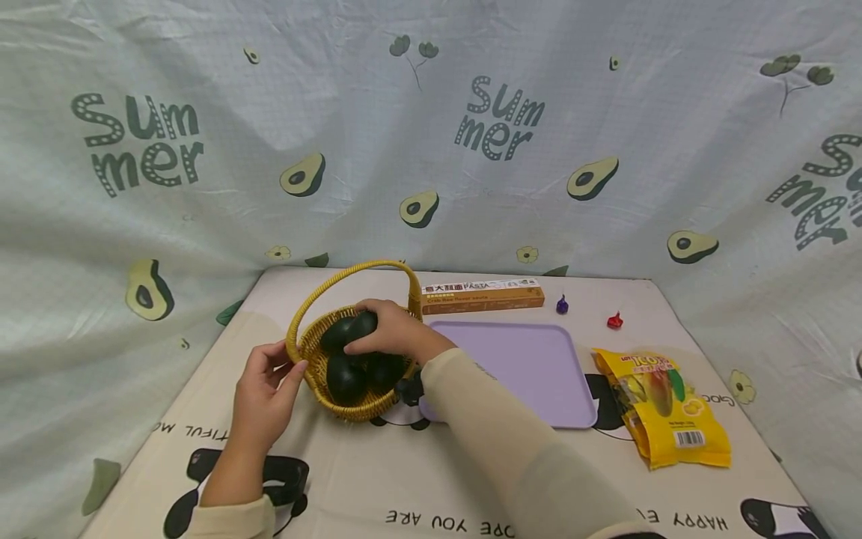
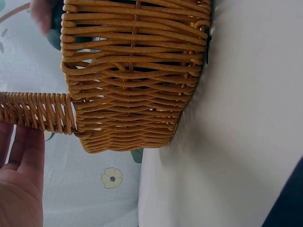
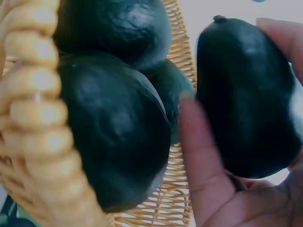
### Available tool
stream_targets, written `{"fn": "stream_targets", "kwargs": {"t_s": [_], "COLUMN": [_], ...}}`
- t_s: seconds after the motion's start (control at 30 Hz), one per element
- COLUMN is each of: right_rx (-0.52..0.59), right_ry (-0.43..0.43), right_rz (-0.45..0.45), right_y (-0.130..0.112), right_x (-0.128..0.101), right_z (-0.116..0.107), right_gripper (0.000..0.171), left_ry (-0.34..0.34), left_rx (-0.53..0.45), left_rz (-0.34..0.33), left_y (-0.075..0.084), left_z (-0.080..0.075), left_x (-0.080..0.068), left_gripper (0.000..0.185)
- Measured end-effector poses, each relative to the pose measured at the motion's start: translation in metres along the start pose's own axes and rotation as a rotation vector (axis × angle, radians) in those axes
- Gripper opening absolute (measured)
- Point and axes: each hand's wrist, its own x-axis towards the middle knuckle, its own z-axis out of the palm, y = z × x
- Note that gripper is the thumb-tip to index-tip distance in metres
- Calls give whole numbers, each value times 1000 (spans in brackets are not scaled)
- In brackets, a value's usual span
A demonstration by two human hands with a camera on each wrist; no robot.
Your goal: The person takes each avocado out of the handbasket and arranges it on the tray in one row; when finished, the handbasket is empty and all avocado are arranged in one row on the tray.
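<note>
Dark-green avocado in the right grip, over the basket

In the head view, the right grip's thumb and fingers close around one fruit above the other avocados; the left grip is closed at the base of the handle. A lilac tray lies just beside the basket on the counter.

The left wrist view shows fingers against the wound handle, apparently steadying the basket.

In the right wrist view, the held avocado is just beside three others. The step seems to be shifting single fruits, in or out cannot be told; the next move calls for a firm hold clear of the handle.
</note>
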Motion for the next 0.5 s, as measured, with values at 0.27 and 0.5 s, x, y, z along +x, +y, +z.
{"fn": "stream_targets", "kwargs": {"t_s": [0.27,0.5], "right_rx": [201,123], "right_ry": [-21,-43], "right_rz": [-38,-68], "right_y": [-1,-5], "right_x": [-9,-15], "right_z": [-5,-16], "right_gripper": [57,56], "left_ry": [3,7], "left_rx": [1,7], "left_rz": [0,3], "left_y": [0,0], "left_z": [0,0], "left_x": [-1,0], "left_gripper": [38,37]}}
